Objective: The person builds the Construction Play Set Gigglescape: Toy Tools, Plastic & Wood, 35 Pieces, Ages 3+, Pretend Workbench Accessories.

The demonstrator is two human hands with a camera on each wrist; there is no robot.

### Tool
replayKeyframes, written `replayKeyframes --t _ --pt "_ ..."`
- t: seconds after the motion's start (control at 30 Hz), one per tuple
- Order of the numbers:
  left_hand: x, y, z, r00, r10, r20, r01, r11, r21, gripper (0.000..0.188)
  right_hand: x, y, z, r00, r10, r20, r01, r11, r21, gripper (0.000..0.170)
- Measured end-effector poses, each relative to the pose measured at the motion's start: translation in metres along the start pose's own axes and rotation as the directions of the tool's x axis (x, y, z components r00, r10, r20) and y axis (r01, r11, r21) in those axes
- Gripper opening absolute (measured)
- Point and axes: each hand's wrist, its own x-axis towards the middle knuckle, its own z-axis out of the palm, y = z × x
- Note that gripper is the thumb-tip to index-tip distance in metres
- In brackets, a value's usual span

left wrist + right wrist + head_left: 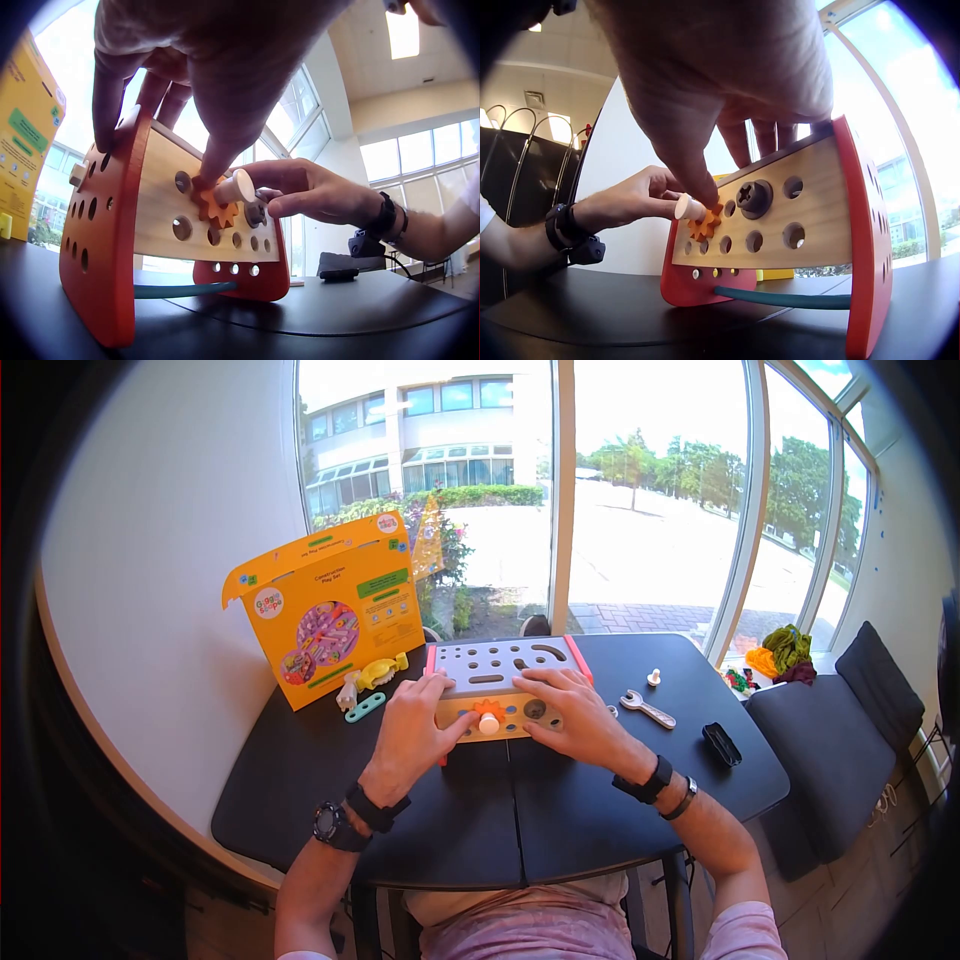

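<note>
A toy workbench [465, 655] stands on the black table, with red side panels, a grey holed top and a wooden front panel. An orange gear [215, 204] lies flat against the front panel, a pale peg [689, 208] sticking out through its middle. To the right of it, a grey cross-slotted screw [754, 199] fills another hole. My left hand [410, 725] grips the bench's left part, fingers over the top, thumb at the gear. My right hand [580, 720] holds the right part likewise, its thumb low on the front near the screw.
A yellow play-set box [335, 600] stands at the back left. Before it lie a yellow toy piece [380, 671] and a teal holed strip [366, 707]. On the right are a toy wrench [648, 709], a pale peg [654, 677] and a black case [721, 744]; a chair [830, 710] stands beyond.
</note>
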Motion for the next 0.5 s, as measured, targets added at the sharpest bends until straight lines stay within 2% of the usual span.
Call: replayKeyframes --t 0.3,0.4,0.5 --pt "0.000 0.004 -0.003 1.000 -0.010 0.001 0.010 1.000 -0.019 0.049 0.000 -0.004 -0.002 0.998 0.058 0.030 -0.059 0.998 0.037 0.064" --pt "-0.001 -0.005 0.004 0.998 0.048 -0.038 -0.049 0.999 -0.019 0.041 0.000 -0.004 -0.003 0.999 0.046 0.026 -0.046 0.999 0.022 0.063" --pt "-0.002 -0.008 0.002 0.999 0.039 -0.020 -0.040 0.998 -0.045 0.035 0.000 0.000 -0.007 1.000 -0.004 -0.013 0.005 0.997 0.080 0.057"
